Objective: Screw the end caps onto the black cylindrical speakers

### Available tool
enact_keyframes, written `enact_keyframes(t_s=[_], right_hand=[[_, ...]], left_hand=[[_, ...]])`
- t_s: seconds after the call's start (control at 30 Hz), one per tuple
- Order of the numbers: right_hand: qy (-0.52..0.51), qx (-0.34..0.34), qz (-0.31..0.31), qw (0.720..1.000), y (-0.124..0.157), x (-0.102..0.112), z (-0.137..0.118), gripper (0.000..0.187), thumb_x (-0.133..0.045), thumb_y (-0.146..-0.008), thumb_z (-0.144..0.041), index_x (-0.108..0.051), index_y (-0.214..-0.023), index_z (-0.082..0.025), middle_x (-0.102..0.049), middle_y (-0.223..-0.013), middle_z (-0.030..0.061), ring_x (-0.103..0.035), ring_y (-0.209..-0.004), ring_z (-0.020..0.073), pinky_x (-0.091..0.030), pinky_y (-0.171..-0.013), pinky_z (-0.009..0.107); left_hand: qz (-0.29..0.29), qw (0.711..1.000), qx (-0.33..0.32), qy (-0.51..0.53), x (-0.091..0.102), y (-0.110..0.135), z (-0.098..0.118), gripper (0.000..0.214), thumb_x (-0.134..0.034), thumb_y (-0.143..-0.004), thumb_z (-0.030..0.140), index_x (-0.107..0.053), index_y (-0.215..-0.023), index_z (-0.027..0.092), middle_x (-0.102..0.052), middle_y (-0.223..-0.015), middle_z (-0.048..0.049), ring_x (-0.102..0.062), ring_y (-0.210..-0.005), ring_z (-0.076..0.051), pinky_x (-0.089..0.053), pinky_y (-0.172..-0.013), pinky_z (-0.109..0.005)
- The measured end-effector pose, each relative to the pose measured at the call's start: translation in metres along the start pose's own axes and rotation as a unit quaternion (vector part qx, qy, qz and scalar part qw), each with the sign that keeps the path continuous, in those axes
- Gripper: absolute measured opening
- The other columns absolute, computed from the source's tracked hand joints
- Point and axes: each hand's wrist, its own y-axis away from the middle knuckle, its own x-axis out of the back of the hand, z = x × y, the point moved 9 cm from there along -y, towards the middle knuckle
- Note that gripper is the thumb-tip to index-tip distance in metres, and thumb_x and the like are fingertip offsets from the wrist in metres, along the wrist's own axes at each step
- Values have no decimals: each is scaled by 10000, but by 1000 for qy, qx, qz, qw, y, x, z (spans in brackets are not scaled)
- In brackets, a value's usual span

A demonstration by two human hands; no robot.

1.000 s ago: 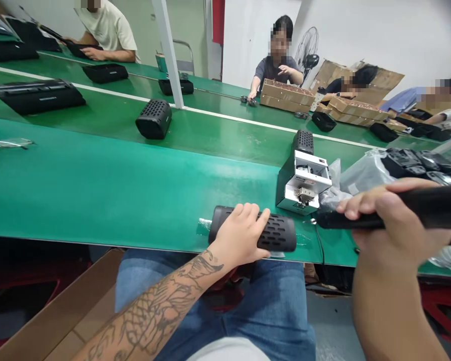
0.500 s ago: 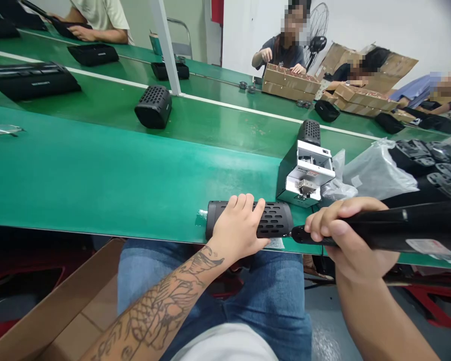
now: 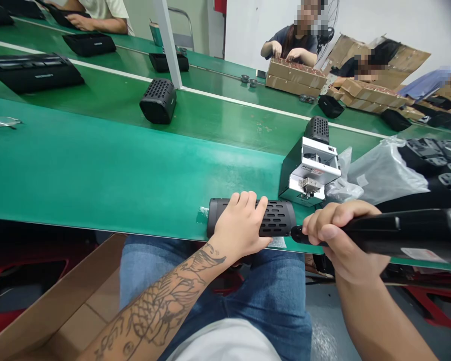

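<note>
A black speaker housing with slotted holes lies on its side at the near edge of the green bench. My left hand is wrapped over its middle, fingers on top and thumb along the near side. My right hand grips a black electric screwdriver, held level. The tool's tip meets the housing's right end near its lower corner; the exact contact point is too small to make out. Just behind stands a silver and black screw feeder.
Another slotted housing stands behind the feeder, and one sits on the green conveyor. Plastic bags and black parts crowd the right. Eyeglasses lie far left. Co-workers sit across, by cardboard boxes.
The view has shifted slightly. My left hand keeps its hold on the housing, and the screwdriver's tip stays at its right end. A co-worker across has brought both hands down to a box.
</note>
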Motion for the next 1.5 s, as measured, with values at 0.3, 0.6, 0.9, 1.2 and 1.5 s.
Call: enact_keyframes(t_s=[0.3,0.6,0.9,1.2,1.5], right_hand=[[-14,-22,-13,1000,-3,4,10,257,-925,-969,-162,-689,-901,-236,-666,-639,-59,-638,-498,137,-661,-623,322],[17,15,72,997,-24,34,-6,187,-924,-866,-189,-782,-956,-273,-664,-596,-54,-615,-429,181,-649,-510,376],[208,94,258,939,-79,101,27,168,-910,-828,-190,-746,-816,-225,-717,-649,4,-714,-558,215,-627,-666,368],[185,74,259,945,-67,102,17,179,-947,-769,-238,-779,-829,-218,-710,-592,14,-687,-487,248,-602,-568,391],[-36,16,-13,999,-12,-20,-42,179,-944,-988,-270,-814,-1111,-264,-697,-685,-29,-637,-495,178,-662,-596,400]], left_hand=[[-11,1000,0,0,-3,0,0,991,-889,-916,749,-669,-1597,63,-707,-1354,-246,-617,-1252,-444,-437,-1133,-555],[3,1000,-7,-3,-3,1,1,960,-861,-942,712,-653,-1602,45,-723,-1361,-268,-613,-1251,-456,-447,-1122,-582],[0,999,-23,-24,-7,-6,19,1112,-831,-959,843,-630,-1655,-2,-742,-1424,-296,-641,-1301,-468,-445,-1157,-595],[-53,997,-51,19,8,8,-12,1106,-956,-893,719,-563,-1769,170,-699,-1583,-241,-622,-1489,-470,-392,-1321,-610],[-141,989,-15,48,0,8,-24,1101,-875,-927,688,-476,-1825,191,-740,-1454,-203,-712,-1260,-429,-514,-1072,-548]])
